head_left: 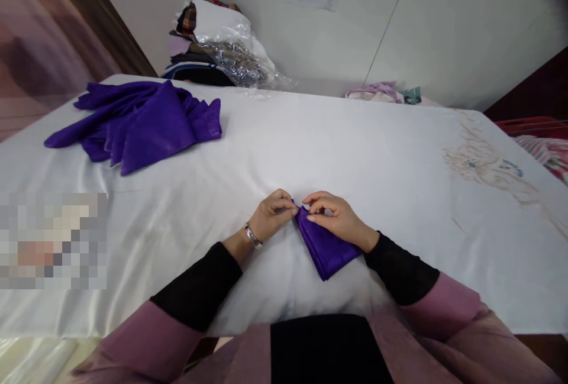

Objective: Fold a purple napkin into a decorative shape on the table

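A folded purple cloth (326, 248) lies on the white-covered table (346, 153) close to my body, one corner toward me. My left hand (276, 212), with a silver bracelet on the wrist, pinches the tip of its far left corner between thumb and forefinger. Over the upper edge of the same cloth is my right hand (333, 213), its fingers curved and thumb and forefinger apart, nothing visible between them. A larger heap of purple cloth (155, 123) lies loosely at the far left of the table.
Behind the table's far edge stands a pile of folded fabrics (213, 47) partly under clear plastic. Pink and teal cloths (381, 93) lie farther right along the wall. Embroidery (479, 165) decorates the right side of the cover. A blurred-out patch covers the left edge.
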Available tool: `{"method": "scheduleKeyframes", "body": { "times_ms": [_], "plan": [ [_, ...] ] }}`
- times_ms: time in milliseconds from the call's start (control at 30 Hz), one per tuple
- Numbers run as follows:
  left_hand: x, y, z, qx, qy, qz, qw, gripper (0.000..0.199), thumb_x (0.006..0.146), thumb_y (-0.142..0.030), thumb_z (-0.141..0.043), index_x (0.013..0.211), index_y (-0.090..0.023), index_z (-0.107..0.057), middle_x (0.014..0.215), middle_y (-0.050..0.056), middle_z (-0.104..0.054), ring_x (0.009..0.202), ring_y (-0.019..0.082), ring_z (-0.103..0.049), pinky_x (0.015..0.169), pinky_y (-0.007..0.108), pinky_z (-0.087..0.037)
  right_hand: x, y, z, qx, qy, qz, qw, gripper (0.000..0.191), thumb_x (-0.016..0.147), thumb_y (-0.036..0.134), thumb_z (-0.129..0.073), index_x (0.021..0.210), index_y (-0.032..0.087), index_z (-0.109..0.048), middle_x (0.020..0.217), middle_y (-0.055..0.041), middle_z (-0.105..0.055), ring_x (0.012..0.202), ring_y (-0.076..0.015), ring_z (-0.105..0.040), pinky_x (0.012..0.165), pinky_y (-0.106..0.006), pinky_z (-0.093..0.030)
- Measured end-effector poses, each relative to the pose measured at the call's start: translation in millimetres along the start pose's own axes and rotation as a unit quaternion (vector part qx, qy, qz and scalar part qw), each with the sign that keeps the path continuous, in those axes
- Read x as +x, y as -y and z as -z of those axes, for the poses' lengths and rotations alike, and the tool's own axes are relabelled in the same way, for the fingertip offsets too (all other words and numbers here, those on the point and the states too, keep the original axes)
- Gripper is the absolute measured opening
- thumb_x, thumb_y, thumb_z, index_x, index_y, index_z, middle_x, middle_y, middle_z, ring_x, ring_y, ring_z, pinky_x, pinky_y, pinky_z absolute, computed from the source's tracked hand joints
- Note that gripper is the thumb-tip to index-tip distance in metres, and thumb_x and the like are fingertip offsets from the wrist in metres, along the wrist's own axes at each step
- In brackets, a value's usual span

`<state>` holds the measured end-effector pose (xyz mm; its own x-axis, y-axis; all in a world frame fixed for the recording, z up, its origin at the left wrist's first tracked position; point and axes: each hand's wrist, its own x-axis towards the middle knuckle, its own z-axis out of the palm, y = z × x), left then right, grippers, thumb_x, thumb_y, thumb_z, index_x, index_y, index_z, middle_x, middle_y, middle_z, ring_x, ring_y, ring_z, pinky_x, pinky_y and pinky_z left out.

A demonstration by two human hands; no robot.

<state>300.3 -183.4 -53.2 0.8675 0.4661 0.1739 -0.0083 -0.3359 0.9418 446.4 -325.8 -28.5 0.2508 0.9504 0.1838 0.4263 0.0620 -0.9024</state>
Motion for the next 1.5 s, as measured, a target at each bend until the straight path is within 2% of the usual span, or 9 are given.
{"method": "scheduleKeyframes", "body": {
  "times_ms": [133,267,400,533,667,900,1167,1367,1500],
  "plan": [
    [-0.7,-0.1,0.2,0.007,-0.002,-0.003,1.000,0.014,0.076,-0.032,-0.063,0.070,-0.020,-0.068,0.079,0.001,-0.054,0.073,0.012,-0.053,0.068,0.027,-0.043,-0.8,4.9,3.8,0.008,0.000,0.018,1.000,0.004,0.078,0.020,-0.060,0.080,0.022,-0.062,0.104,-0.0056,-0.060,0.090,-0.0174,-0.058,0.076,-0.032,-0.047],
    [-1.0,0.8,0.0,0.010,-0.004,0.000,1.000,0.012,0.076,-0.028,-0.062,0.070,-0.019,-0.067,0.079,0.001,-0.054,0.072,0.012,-0.053,0.067,0.026,-0.043,-4.2,10.2,10.2,0.044,0.076,0.043,0.995,0.008,0.080,0.021,-0.057,0.085,0.021,-0.064,0.096,-0.0058,-0.063,0.092,-0.0190,-0.058,0.083,-0.036,-0.046],
    [-0.9,0.2,-0.5,0.006,-0.002,0.003,1.000,0.013,0.076,-0.028,-0.062,0.069,-0.018,-0.067,0.078,0.001,-0.054,0.068,0.011,-0.051,0.063,0.025,-0.042,-6.7,9.9,9.1,0.086,0.140,-0.037,0.986,0.015,0.085,0.029,-0.054,0.091,0.020,-0.064,0.086,-0.0035,-0.066,0.078,-0.0157,-0.060,0.072,-0.030,-0.048],
    [-1.0,-1.6,-1.2,0.000,0.002,0.004,1.000,0.015,0.076,-0.030,-0.062,0.070,-0.018,-0.067,0.078,0.002,-0.054,0.067,0.011,-0.051,0.063,0.025,-0.043,-3.0,0.9,0.7,0.090,0.053,-0.103,0.989,0.019,0.088,0.031,-0.048,0.090,0.019,-0.063,0.075,-0.0010,-0.063,0.062,-0.0113,-0.055,0.060,-0.026,-0.045],
    [-1.2,-1.3,-1.7,-0.007,0.005,0.000,1.000,0.015,0.076,-0.031,-0.063,0.070,-0.018,-0.067,0.078,0.002,-0.055,0.068,0.011,-0.052,0.063,0.025,-0.043,2.3,-4.4,-2.2,-0.017,-0.034,-0.075,0.996,0.013,0.082,0.026,-0.057,0.089,0.020,-0.066,0.085,-0.0023,-0.062,0.071,-0.0121,-0.055,0.063,-0.026,-0.043],
    [-0.9,1.8,-1.6,-0.010,-0.001,-0.016,1.000,0.013,0.077,-0.029,-0.064,0.070,-0.017,-0.067,0.076,0.001,-0.055,0.066,0.010,-0.051,0.061,0.024,-0.041,1.3,1.2,-1.4,-0.049,0.011,-0.058,0.997,0.010,0.081,0.021,-0.057,0.075,0.019,-0.065,0.080,-0.0014,-0.058,0.072,-0.0119,-0.053,0.063,-0.025,-0.041],
    [-1.0,1.7,-1.3,-0.018,0.001,-0.017,1.000,0.012,0.076,-0.028,-0.064,0.070,-0.017,-0.067,0.075,0.001,-0.055,0.066,0.010,-0.052,0.062,0.025,-0.041,1.0,-3.3,-4.6,-0.023,0.042,-0.019,0.999,0.013,0.081,0.017,-0.057,0.086,0.022,-0.068,0.083,-0.0012,-0.059,0.077,-0.0131,-0.055,0.069,-0.027,-0.043],
    [-1.0,1.4,-1.5,-0.026,0.010,-0.011,1.000,0.014,0.077,-0.029,-0.064,0.071,-0.017,-0.068,0.074,0.000,-0.054,0.062,0.008,-0.049,0.057,0.023,-0.040,1.1,-2.0,-6.8,-0.013,0.044,-0.017,0.999,0.006,0.078,0.023,-0.064,0.082,0.021,-0.067,0.083,-0.0007,-0.059,0.075,-0.0130,-0.056,0.070,-0.027,-0.043],
    [-1.0,2.4,-1.5,-0.022,0.014,-0.012,1.000,0.016,0.079,-0.030,-0.063,0.072,-0.018,-0.069,0.074,0.000,-0.054,0.063,0.009,-0.050,0.057,0.023,-0.040,1.3,-3.0,-9.2,-0.024,0.027,-0.015,0.999,0.004,0.076,0.016,-0.064,0.073,0.020,-0.064,0.075,0.0009,-0.057,0.070,-0.0119,-0.054,0.066,-0.026,-0.042]
  ]
}}
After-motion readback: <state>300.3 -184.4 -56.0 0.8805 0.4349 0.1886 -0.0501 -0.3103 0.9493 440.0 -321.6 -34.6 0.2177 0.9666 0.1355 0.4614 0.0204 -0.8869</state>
